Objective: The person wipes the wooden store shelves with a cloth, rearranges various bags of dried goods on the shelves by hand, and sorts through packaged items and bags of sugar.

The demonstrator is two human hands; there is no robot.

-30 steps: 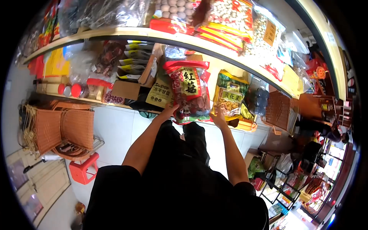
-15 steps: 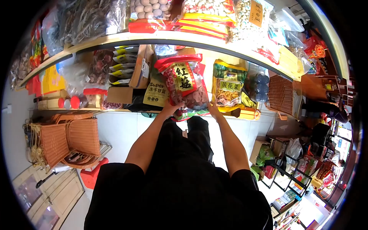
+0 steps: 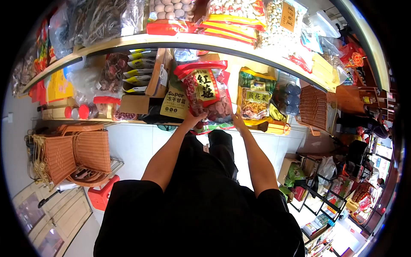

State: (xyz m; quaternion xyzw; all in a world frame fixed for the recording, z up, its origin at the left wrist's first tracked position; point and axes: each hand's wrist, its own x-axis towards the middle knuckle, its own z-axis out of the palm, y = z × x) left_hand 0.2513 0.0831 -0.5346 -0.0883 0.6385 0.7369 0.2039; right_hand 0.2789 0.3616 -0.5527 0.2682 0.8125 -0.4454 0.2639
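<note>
Shop shelf (image 3: 171, 43), hands (image 3: 215, 119) gripping red mushroom bag (image 3: 205, 90)

Head-worn view from above, forward and steeply down.

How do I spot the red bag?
Find the lower shelf. At its front edge, between left hand and right hand, is the red bag. Big black characters and a red top band distinguish it from the green bag to its right.
</note>
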